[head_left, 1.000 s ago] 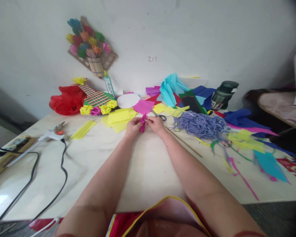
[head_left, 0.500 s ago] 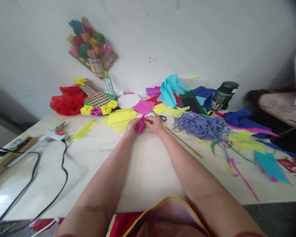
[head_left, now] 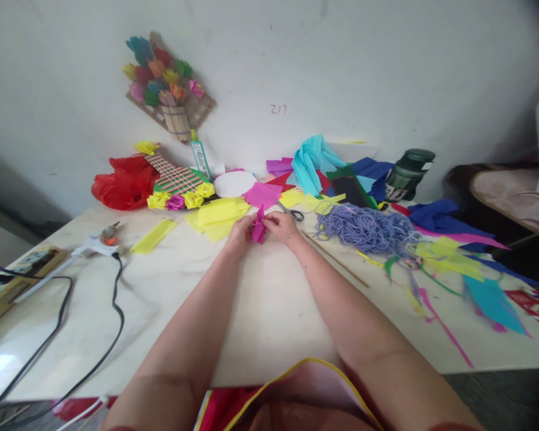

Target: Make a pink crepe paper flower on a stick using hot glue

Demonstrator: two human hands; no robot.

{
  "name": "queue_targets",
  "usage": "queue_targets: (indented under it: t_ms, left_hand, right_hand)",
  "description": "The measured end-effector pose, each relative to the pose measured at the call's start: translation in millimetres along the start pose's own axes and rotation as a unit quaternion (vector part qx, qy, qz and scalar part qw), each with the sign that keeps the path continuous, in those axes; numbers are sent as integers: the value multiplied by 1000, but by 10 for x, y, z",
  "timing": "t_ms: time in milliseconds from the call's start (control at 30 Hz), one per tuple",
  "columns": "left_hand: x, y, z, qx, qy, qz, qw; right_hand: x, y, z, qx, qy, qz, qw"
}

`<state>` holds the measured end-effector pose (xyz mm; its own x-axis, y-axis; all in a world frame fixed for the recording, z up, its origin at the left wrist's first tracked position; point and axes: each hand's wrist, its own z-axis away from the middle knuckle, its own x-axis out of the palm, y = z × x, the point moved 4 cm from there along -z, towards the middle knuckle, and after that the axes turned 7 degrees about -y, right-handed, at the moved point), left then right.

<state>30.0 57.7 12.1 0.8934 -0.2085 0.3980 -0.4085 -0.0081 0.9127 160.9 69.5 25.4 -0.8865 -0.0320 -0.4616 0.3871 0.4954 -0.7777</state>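
Nearest the camera, both bare forearms reach out over the pale table [head_left: 269, 311] and meet near its middle. The left hand [head_left: 239, 234] and the right hand [head_left: 282, 227] pinch a small bunched piece of magenta crepe paper [head_left: 257, 229] between their fingertips, holding it just above the tabletop. The paper looks gathered and crumpled into a small tuft, though it is too small in this view to tell how tightly it is folded; it seems partly shaped and not yet a finished flower.

To the left lies a hot glue gun [head_left: 96, 240] with its black cord [head_left: 112, 299] trailing toward the table edge, untouched. Just beyond the hands are yellow paper sheets [head_left: 218, 214], a flat magenta sheet [head_left: 263, 194] and scissors [head_left: 290, 211]. To the right, a heap of lilac yarn [head_left: 363, 227] sits beside a thin wooden stick [head_left: 336, 257].

Farther back, finished yellow and pink paper flowers [head_left: 179, 199] edge a woven piece, and a flower bouquet craft [head_left: 166, 84] hangs on the wall.
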Motion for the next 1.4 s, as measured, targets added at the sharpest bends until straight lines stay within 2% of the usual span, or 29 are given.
queue_targets:
  t_ms: [200,367,467,733,967,1200,1400]
  left_hand:
    - [22,-6,0,10,-43,-2,999]
    - [72,3,13,5,-71,-1,997]
    - [69,-3,9,-5,-68,-9,998]
    - [26,-32,-10,-10,-38,-16,999]
    - [42,-33,12,6,-66,-33,997]
    - [39,-62,-15,18,-82,-29,996]
    - [37,-58,-2,19,-69,-43,997]
  right_hand:
    - [-24,-34,14,38,-4,-80,996]
    - [-36,33,21,110,-11,-195,975]
    - [-27,86,18,126,-16,-221,967]
    - [-24,-15,26,90,-42,-163,982]
    - [-16,-2,-2,39,-8,-70,997]
    - [-16,49,-10,85,23,-69,994]
    - [1,47,-3,130,31,-115,984]
